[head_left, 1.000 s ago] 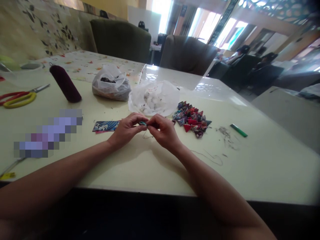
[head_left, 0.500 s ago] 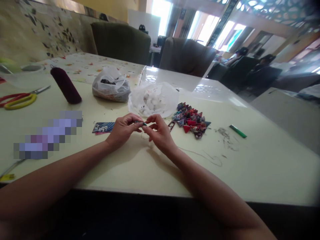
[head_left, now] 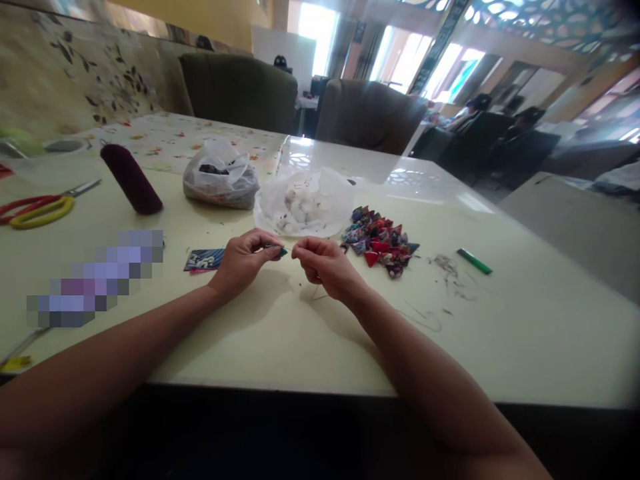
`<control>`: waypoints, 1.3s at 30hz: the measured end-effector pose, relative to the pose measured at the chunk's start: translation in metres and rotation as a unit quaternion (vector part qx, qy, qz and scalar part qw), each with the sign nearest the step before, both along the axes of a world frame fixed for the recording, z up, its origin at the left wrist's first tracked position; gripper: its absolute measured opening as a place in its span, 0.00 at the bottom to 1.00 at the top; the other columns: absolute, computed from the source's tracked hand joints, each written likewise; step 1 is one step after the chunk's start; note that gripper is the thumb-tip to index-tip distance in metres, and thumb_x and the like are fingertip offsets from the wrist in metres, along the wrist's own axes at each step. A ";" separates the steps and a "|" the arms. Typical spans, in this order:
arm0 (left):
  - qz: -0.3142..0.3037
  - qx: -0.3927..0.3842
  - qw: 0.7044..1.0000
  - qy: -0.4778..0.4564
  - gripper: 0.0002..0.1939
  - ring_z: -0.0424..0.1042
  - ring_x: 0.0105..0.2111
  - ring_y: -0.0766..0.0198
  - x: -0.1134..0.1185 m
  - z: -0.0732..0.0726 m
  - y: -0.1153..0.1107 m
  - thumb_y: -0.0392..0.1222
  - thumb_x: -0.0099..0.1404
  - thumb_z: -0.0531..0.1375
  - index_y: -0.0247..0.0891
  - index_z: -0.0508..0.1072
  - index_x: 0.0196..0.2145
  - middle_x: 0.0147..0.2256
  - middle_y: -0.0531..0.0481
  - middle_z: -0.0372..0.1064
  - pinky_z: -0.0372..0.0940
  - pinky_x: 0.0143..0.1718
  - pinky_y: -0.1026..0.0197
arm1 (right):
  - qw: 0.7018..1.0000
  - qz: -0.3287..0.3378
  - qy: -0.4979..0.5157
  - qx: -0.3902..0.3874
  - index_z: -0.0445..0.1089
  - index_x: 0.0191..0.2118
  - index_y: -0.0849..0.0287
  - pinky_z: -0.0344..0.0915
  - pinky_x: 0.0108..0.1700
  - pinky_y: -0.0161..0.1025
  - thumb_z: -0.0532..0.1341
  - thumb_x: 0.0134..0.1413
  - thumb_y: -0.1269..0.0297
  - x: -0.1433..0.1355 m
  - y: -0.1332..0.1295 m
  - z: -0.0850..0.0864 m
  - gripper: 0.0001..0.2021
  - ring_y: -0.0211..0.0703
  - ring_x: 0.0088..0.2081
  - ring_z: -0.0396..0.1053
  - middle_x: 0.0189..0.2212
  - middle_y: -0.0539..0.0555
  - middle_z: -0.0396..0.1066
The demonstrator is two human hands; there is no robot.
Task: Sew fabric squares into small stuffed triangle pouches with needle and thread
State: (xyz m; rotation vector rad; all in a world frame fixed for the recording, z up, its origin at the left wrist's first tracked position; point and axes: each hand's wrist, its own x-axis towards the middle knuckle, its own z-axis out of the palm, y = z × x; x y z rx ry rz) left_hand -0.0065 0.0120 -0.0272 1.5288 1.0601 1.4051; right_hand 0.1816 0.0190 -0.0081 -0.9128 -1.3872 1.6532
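Note:
My left hand (head_left: 250, 257) pinches a small green fabric piece (head_left: 283, 253) between thumb and fingertips. Just right of it, my right hand (head_left: 325, 265) has thumb and index finger pressed together on sewing thread. A very thin line spans the small gap from the fabric to those fingertips; whether a needle is there is too small to tell. Below the right hand hangs a bit of thread (head_left: 316, 292). Left of my left hand lies a patterned blue fabric scrap (head_left: 204, 259). A heap of small stuffed fabric triangles (head_left: 383, 241) sits beyond my right hand.
Behind my hands stand a white bag of stuffing (head_left: 305, 203) and another plastic bag (head_left: 220, 183). Scissors (head_left: 43, 211) and a dark maroon cylinder (head_left: 131, 180) are at left. Thread scraps (head_left: 450, 270) and a green stick-like object (head_left: 474, 261) lie at right. People sit far back.
My right hand has moved slightly right, away from the green fabric piece, and its fingers have drawn closer together. My left hand still holds the piece. The view tilts up slightly.

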 end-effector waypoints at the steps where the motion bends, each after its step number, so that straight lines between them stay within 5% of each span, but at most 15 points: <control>1: -0.003 -0.006 1.000 -0.002 0.08 0.75 0.32 0.63 0.000 0.000 0.000 0.44 0.57 0.69 0.36 0.79 0.31 0.34 0.48 0.75 0.72 0.37 0.59 | 1.000 0.002 0.012 -0.002 0.66 0.29 0.59 0.37 0.18 0.29 0.67 0.47 0.56 0.000 0.000 0.000 0.14 0.25 0.17 0.41 0.16 0.39 0.49; 5: -0.019 -0.014 1.000 -0.005 0.09 0.75 0.32 0.63 0.001 -0.002 0.001 0.44 0.55 0.70 0.36 0.79 0.30 0.35 0.47 0.76 0.73 0.39 0.58 | 0.999 -0.030 0.004 0.015 0.64 0.30 0.58 0.38 0.18 0.30 0.66 0.49 0.56 0.002 0.005 -0.005 0.13 0.26 0.16 0.41 0.16 0.39 0.48; 8: -0.034 -0.040 0.998 -0.022 0.11 0.75 0.32 0.63 0.002 -0.004 0.001 0.45 0.54 0.71 0.36 0.80 0.30 0.35 0.47 0.76 0.74 0.39 0.58 | 0.984 -0.120 -0.062 0.118 0.65 0.30 0.58 0.48 0.20 0.31 0.62 0.53 0.59 0.004 0.011 -0.012 0.09 0.29 0.18 0.50 0.18 0.42 0.54; 12: -0.039 -0.090 0.993 -0.063 0.12 0.76 0.34 0.63 0.003 -0.006 0.000 0.46 0.54 0.72 0.36 0.80 0.32 0.33 0.48 0.77 0.74 0.43 0.57 | 0.897 -0.193 -0.147 0.369 0.68 0.34 0.58 0.64 0.35 0.36 0.61 0.56 0.67 0.004 0.010 -0.014 0.02 0.36 0.31 0.64 0.31 0.50 0.66; 16: -0.042 -0.113 0.989 -0.083 0.14 0.76 0.34 0.62 0.003 -0.007 -0.002 0.47 0.54 0.72 0.37 0.81 0.35 0.32 0.49 0.78 0.74 0.44 0.56 | 0.831 -0.165 -0.193 0.495 0.69 0.34 0.57 0.65 0.41 0.39 0.58 0.62 0.69 0.000 -0.001 -0.011 0.04 0.39 0.37 0.66 0.33 0.53 0.66; 39: -0.045 -0.117 0.987 -0.101 0.14 0.77 0.36 0.61 0.007 -0.005 -0.009 0.47 0.55 0.72 0.38 0.80 0.37 0.34 0.50 0.78 0.74 0.46 0.54 | 0.790 -0.155 -0.233 0.546 0.73 0.41 0.55 0.66 0.41 0.41 0.56 0.65 0.69 -0.006 -0.007 -0.017 0.08 0.42 0.37 0.66 0.34 0.55 0.66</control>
